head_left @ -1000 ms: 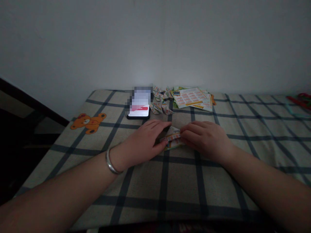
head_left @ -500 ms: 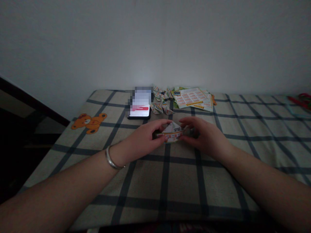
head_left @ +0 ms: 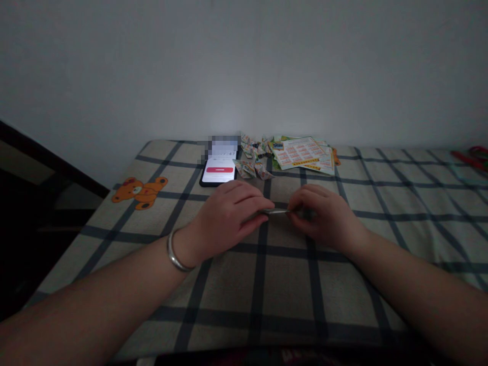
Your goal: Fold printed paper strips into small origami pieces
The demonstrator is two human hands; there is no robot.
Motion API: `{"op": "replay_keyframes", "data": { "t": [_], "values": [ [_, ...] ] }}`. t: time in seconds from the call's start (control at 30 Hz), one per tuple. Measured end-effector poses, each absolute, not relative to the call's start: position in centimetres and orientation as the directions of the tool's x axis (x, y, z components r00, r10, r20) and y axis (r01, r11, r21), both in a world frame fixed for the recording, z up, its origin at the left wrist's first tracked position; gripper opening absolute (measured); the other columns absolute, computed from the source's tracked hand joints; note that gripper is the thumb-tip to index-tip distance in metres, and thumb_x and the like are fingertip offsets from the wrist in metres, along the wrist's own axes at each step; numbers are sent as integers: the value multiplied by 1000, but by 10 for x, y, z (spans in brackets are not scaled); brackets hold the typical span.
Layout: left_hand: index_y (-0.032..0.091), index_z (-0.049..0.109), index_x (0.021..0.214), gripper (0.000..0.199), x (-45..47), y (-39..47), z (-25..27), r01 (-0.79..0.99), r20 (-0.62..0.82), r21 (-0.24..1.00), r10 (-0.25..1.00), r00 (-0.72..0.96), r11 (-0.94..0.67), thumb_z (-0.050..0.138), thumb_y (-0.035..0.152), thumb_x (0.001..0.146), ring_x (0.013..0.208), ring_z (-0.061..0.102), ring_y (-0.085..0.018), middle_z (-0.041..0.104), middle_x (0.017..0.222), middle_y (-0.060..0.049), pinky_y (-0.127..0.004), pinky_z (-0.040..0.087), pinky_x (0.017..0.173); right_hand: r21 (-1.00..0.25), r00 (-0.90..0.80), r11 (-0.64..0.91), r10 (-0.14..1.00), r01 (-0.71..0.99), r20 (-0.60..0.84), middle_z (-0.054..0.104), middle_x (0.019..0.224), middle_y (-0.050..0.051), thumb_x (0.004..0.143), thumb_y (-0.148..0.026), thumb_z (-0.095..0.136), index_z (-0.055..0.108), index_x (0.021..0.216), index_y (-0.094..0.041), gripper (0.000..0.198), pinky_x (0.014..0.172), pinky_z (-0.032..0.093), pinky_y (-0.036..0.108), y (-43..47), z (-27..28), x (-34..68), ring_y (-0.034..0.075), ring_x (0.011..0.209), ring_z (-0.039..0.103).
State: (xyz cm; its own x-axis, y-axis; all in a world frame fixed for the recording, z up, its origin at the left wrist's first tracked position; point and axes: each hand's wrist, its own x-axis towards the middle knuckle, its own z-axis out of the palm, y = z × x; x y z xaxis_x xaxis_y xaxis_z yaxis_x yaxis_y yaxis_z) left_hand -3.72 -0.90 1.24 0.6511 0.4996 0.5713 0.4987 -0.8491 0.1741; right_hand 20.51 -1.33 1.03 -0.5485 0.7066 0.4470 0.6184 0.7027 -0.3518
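Observation:
My left hand (head_left: 238, 209), with a silver bangle (head_left: 176, 251) at its wrist, pinches the left end of a folded piece of paper (head_left: 279, 211). The paper is seen edge-on as a thin pale strip between the two hands, and the fingers hide most of it. On the other side, my right hand (head_left: 318, 209) is closed on its right end. Both hands are just above the checked cloth (head_left: 290, 295). Beyond them, several folded printed paper pieces (head_left: 253, 168) lie in a small cluster.
A phone (head_left: 219, 175) with a lit screen lies behind my left hand. Flat printed sheets (head_left: 301, 153) are stacked near the wall (head_left: 244, 66). An orange bear cutout (head_left: 140, 193) is at the left edge, and red items (head_left: 473, 158) sit at the far right.
The folded paper has turned from showing its printed, peaked face to lying edge-on. My left hand has rolled over it, and the right fingers have closed in on its end.

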Motion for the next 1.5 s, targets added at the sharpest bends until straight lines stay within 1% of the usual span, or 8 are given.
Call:
{"op": "replay_keyframes", "data": {
  "t": [0.13,0.3,0.47,0.67,0.77,1.0,1.33,1.5],
  "values": [
    [21,66,97,8,-37,-13,16,489,613,34,405,678,-871,62,23,90,85,58,-17,66,92,-3,-31,46,76,-198,-615,769,614,608,496,65,86,4,83,-16,60,60,86,-19,4,69,45,29,-16,13,206,18,79,58],
    [21,65,92,5,-39,-14,14,498,588,21,413,695,-867,62,22,89,84,58,-17,65,93,-3,-31,46,74,-82,-677,818,524,570,516,66,86,4,87,-22,61,62,86,-19,3,68,45,30,-18,16,205,18,77,57],
    [17,61,84,7,-40,-10,11,483,588,35,408,698,-875,57,15,89,81,57,-15,63,92,-4,-27,46,69,-119,-683,821,536,558,497,66,90,4,85,-25,65,63,88,-20,7,70,46,31,-17,14,207,19,81,58],
    [14,57,83,8,-41,-6,7,462,501,93,443,744,-882,56,6,84,84,58,-17,63,94,-6,-27,49,73,-190,-724,830,553,525,413,65,108,6,79,-17,67,63,108,-19,29,79,49,34,-9,7,210,21,96,58],
    [15,56,85,10,-42,-5,5,451,499,126,449,741,-884,56,5,83,86,58,-16,62,95,-6,-26,49,74,-207,-726,828,557,521,403,64,113,7,83,-17,64,63,109,-19,26,83,49,34,-6,5,210,21,100,58],
    [15,55,83,14,-43,-3,2,419,478,205,464,746,-885,56,2,82,89,59,-16,62,96,-5,-27,49,78,-118,-697,804,569,583,436,65,115,7,89,-20,59,65,102,-20,14,82,50,36,-8,5,211,21,97,60],
    [15,57,82,17,-44,1,-1,391,426,315,497,756,-865,50,0,82,87,60,-15,63,93,-4,-27,49,77,-21,-767,872,441,488,466,68,114,7,92,-24,58,67,104,-21,15,79,52,36,-6,8,214,22,97,60],
    [16,64,92,23,-44,2,-1,402,478,226,461,748,-887,51,0,81,95,61,-17,65,105,-5,-30,50,84,-24,-796,893,412,449,444,67,119,8,92,-24,58,70,100,-21,15,84,53,38,-6,8,213,22,101,60]
  ]
}}
